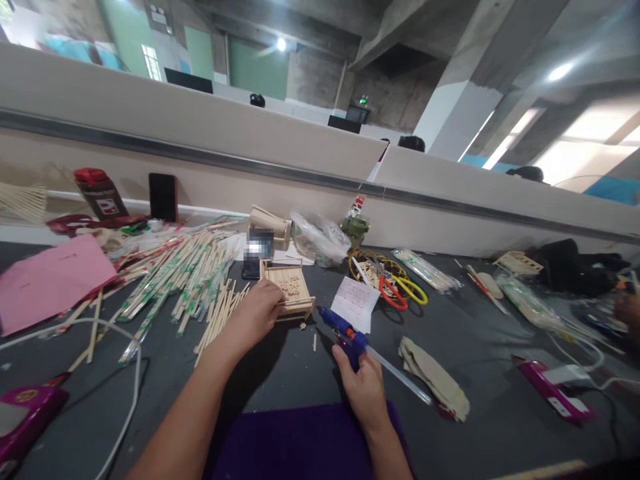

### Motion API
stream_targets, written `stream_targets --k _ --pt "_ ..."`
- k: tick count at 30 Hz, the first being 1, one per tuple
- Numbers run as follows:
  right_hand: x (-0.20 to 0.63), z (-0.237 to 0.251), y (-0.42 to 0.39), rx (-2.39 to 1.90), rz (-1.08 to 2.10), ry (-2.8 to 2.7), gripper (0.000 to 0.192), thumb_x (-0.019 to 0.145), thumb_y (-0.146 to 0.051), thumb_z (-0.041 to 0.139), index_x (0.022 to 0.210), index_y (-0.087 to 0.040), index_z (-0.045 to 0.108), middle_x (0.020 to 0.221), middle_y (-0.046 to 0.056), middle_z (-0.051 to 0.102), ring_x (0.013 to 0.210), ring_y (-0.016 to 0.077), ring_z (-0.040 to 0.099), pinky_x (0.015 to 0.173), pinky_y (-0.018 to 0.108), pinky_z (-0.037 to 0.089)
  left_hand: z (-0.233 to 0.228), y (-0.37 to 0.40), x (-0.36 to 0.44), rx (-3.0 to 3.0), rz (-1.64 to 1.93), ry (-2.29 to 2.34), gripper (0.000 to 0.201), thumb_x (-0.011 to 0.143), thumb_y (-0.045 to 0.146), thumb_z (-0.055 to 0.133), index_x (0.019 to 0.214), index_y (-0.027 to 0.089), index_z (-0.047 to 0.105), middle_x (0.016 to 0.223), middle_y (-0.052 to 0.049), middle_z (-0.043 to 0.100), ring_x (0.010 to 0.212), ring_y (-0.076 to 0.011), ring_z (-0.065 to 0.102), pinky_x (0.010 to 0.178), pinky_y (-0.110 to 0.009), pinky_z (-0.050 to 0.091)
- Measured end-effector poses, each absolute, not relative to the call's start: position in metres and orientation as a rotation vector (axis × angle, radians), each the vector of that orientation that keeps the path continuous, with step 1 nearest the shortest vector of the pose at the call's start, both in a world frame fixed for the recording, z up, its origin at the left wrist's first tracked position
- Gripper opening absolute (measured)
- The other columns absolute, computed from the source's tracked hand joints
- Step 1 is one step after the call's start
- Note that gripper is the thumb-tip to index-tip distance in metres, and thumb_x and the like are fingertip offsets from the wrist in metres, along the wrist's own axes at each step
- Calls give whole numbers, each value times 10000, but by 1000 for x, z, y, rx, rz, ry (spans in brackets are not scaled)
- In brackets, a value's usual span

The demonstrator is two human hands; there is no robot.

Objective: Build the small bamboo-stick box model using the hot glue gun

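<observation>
A miniature bed-like model made of thin wooden sticks (295,285) stands on the dark table, with small cut pieces lying on its slatted top. My left hand (257,308) is closed at its near left side, its fingertips partly hidden. In my right hand (361,380) is a blue hot glue gun (345,327), its nozzle pointing at the model's right corner, close to it. A clear glue stick (400,375) sticks out of the gun's back. On the table just below the model lie a small wooden piece (303,326) and a short stick (315,343).
Bundles of wrapped chopsticks (185,273) and loose sticks lie left, near a pink sheet (55,280). Scissors (395,293) rest on a yellow basket (356,256) beside a paper note (354,303). A glove (434,377) lies right, before a magenta tool (553,389).
</observation>
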State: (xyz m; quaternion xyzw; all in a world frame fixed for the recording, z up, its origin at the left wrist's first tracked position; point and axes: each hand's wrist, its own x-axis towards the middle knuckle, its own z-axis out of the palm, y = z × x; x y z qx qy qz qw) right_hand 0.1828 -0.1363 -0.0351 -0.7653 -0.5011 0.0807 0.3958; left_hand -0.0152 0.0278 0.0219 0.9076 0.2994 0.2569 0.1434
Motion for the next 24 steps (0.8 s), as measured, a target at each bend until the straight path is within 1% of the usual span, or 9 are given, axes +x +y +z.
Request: stream_targets --k 6,11,19,22,24 --pt "183 -36 -136 -1948 201 -1255 471 888 -539 467 1005 -166 730 959 117 751 966 280 687 858 356 525 27 26 -14 2609 730 881 133 863 97 520 791 172 602 858 -65 629 909 -212 546 836 -345 461" --pt "184 -36 -136 -1953 218 -1253 490 888 -550 456 992 -158 730 965 124 751 970 288 686 867 373 521 27 27 -14 2629 685 890 142 870 105 518 786 165 615 867 -79 640 915 -219 546 843 -351 459" --pt "185 -36 -137 -1924 193 -1252 456 885 -530 478 998 -167 729 945 103 756 960 274 687 882 359 514 24 29 -16 2619 725 860 164 875 102 495 786 172 613 859 -70 633 901 -213 544 830 -347 458" --pt "185 -36 -137 -1932 201 -1242 451 885 -535 476 966 -173 733 935 105 756 944 274 691 864 358 520 25 28 -16 2604 727 856 159 877 108 497 784 172 608 859 -71 630 898 -213 544 819 -342 461" --pt "184 -36 -137 -1938 211 -1241 457 886 -537 474 977 -168 729 954 110 753 963 279 688 864 364 520 25 28 -16 2602 721 849 157 880 110 494 789 170 607 862 -71 630 900 -214 545 823 -345 462"
